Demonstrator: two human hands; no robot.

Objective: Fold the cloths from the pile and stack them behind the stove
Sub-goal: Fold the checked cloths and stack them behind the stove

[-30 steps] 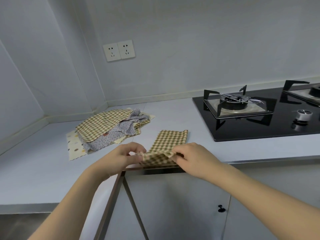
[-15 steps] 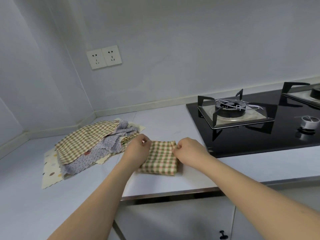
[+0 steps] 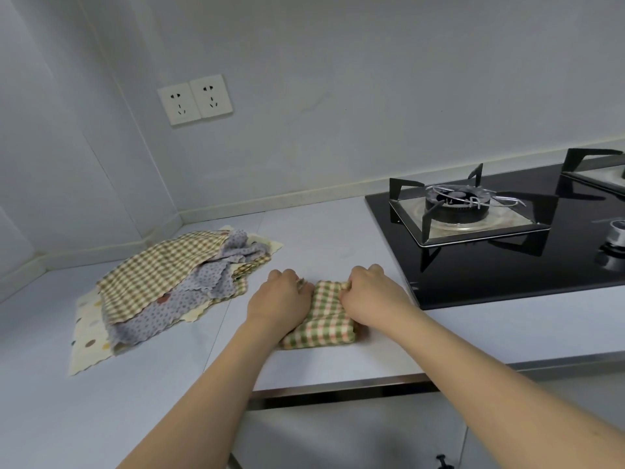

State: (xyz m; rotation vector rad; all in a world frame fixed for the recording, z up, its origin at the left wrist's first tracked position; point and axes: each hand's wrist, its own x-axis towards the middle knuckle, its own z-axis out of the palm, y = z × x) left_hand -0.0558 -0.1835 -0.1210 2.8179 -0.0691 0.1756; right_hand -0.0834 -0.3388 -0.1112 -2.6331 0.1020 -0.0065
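A green-and-cream checked cloth (image 3: 321, 324), folded into a small thick square, lies on the counter just left of the stove (image 3: 507, 265). My left hand (image 3: 279, 301) grips its far left corner with curled fingers. My right hand (image 3: 370, 296) grips its far right corner the same way. Left of both hands sits the pile of loose cloths (image 3: 162, 286): a checked one on top, a grey dotted one under it, a cream spotted one at the bottom. The strip of counter behind the stove is barely visible.
The black glass stove carries a burner with a metal pan support (image 3: 463, 204) and a knob (image 3: 617, 231). A double wall socket (image 3: 195, 103) is above the pile. The counter's front edge (image 3: 338, 389) runs below my forearms, with cabinet doors underneath.
My hands carried the near edge of the checked cloth away from the counter's front edge and folded it over itself. The cloth is now a shorter, thicker square, and both hands are on its far corners.
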